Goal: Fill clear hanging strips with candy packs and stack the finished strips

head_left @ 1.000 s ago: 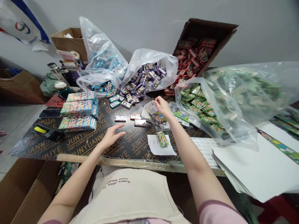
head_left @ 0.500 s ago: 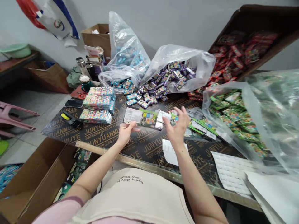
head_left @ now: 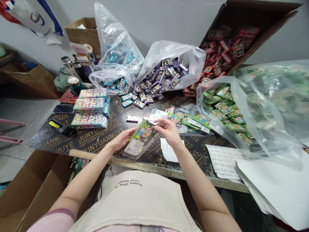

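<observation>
A flat printed plastic packaging bag [head_left: 141, 138], dark and green with a pale label panel, is tilted between my hands above the table. My left hand [head_left: 123, 138] grips its left edge, with some fingers hidden behind it. At its upper right end, the fingers of my right hand [head_left: 169, 130] pinch the bag. One small dark-wrapped packet [head_left: 132, 119] lies alone just beyond my left hand. More printed bags [head_left: 190, 119] are fanned out on the table right of my right hand, and a folded white paper [head_left: 172, 150] is under my right wrist.
Stacks of light-blue packs [head_left: 90, 108] stand left, beside a black tape dispenser [head_left: 59, 126] and a phone [head_left: 63, 109]. Behind are plastic bags of blue packets [head_left: 123, 85], purple packets [head_left: 156, 80] and green packets [head_left: 224, 108]. Red packets [head_left: 219, 58] fill a tilted carton. A sticker sheet [head_left: 223, 161] lies right.
The bag has turned from lying crosswise to slanting, its label end nearer me. My right hand has closed onto its upper end. The view has shifted right.
</observation>
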### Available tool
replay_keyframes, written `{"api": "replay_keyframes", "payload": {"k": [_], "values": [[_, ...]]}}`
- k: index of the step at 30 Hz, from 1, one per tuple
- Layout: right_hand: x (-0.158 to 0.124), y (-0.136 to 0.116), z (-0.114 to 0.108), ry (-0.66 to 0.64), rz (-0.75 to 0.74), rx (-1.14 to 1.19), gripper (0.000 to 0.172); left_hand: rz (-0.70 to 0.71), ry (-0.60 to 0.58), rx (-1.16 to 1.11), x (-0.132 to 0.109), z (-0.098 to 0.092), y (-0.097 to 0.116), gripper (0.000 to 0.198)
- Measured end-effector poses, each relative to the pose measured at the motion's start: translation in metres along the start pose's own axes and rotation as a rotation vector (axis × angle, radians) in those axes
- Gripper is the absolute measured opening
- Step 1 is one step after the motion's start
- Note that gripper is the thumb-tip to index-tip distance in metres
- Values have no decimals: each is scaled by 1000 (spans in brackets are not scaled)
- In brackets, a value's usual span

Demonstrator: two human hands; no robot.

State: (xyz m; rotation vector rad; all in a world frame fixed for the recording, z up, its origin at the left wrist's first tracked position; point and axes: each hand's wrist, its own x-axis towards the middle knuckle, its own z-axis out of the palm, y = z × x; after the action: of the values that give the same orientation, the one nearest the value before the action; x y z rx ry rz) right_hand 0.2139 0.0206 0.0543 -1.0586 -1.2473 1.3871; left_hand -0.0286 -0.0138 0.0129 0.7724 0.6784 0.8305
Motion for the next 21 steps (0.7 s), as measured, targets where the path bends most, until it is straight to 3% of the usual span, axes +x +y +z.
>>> {"api": "replay_keyframes", "payload": {"k": [3,5,8,9,11,14,18,21], "values": [[-3,5,16,-47,-37,-77,25,-169,-241,-225,2,28,-11,67],[-4,7,19,29,-122,-196,31,-223,-309,-340,1,43,-16,69],[-10,4,17,297,-370,-468,45,-198,-234,-396,-1,50,-20,68],[-12,2,17,333,-439,-538,44,-192,-186,-379,-1,49,-22,66],[-16,-2,18,240,-494,-609,35,-200,-97,-316,-1,45,-24,60],[-16,-6,22,22,-425,-609,29,-243,-36,-192,2,41,-28,52],[-13,-11,21,-112,-349,-590,24,-122,16,-13,6,40,-24,50],[-13,-18,17,-303,-280,-508,18,-73,12,99,5,39,-16,56]]}}
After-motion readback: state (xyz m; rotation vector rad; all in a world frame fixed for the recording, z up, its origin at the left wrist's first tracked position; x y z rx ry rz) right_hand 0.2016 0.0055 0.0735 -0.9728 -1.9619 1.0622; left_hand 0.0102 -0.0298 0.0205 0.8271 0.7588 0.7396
